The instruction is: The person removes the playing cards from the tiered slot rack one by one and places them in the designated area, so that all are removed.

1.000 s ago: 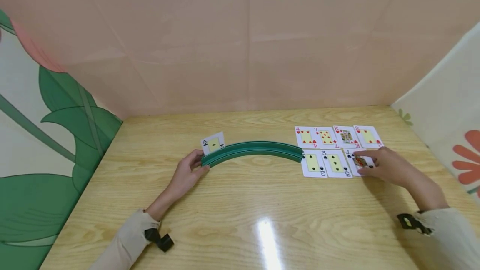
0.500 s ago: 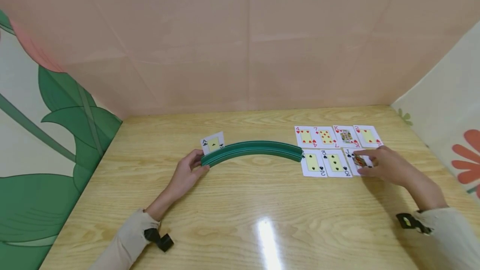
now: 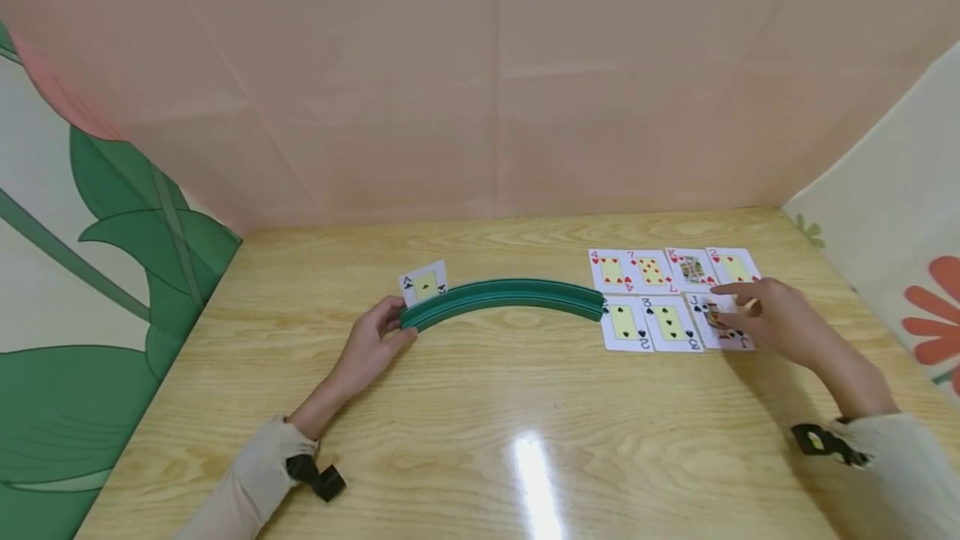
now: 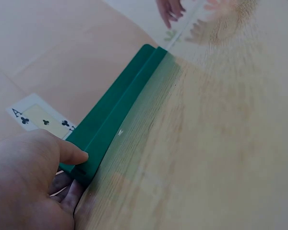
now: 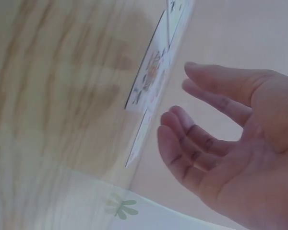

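Note:
My left hand [image 3: 372, 346] grips the left end of a curved green card holder [image 3: 510, 292], with the thumb on its near face in the left wrist view. An ace of clubs [image 4: 45, 120] stands tilted in the holder near that end. At the right, my right hand [image 3: 783, 323] hovers just above the jack of spades [image 3: 711, 322], its fingers loosely bent. The right wrist view shows a gap between these fingers [image 5: 221, 76] and the cards, and nothing held. The jack lies face up on the table, partly covered by the hand in the head view.
Left of the jack lie a three of spades [image 3: 668, 323] and another spade card [image 3: 628, 325], by the holder's right end. Behind them is a row of red cards: a four [image 3: 609, 270], a seven [image 3: 649, 272], a king [image 3: 690, 271] and a two of hearts [image 3: 733, 267].
The right hand has lifted slightly off the jack of spades, so more of that card shows. My left hand and the holder keep their place; the head view has shifted a little.

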Motion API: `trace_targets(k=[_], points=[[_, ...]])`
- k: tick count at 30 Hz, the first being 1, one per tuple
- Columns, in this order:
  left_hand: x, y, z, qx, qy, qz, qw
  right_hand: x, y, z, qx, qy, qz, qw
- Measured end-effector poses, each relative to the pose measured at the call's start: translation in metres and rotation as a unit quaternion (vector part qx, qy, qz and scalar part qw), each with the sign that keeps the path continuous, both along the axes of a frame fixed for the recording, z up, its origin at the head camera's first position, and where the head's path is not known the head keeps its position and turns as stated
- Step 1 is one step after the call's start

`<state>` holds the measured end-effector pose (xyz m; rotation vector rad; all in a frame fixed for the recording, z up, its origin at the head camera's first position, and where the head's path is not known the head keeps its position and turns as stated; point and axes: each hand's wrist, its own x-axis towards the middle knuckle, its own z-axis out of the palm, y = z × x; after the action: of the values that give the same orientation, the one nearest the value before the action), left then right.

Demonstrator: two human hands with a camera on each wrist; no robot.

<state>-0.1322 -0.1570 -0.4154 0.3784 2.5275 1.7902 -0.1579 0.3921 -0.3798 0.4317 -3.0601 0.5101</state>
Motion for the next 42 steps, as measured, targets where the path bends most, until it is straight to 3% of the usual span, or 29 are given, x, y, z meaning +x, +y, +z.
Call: trace_targets(k=[7,15,30,42], points=[[-0.002,-0.002,0.000,0.003,0.006,0.002,1.0000,0.000,-0.019,0.008,-0.013,0.068,0.021,0.997],[-0.003,-0.002,-0.001,0.002,0.002,0.002,1.0000,0.005,-0.055,0.006,-0.067,0.130,0.067,0.987],[-0.002,-0.001,-0.004,0.009,0.001,0.005,0.9999,0.001,-0.115,0.021,-0.096,0.141,0.126,0.977],[-0.003,-0.002,-0.004,0.008,-0.003,0.008,0.9999,-0.010,-0.167,0.033,-0.116,0.109,0.154,0.975]])
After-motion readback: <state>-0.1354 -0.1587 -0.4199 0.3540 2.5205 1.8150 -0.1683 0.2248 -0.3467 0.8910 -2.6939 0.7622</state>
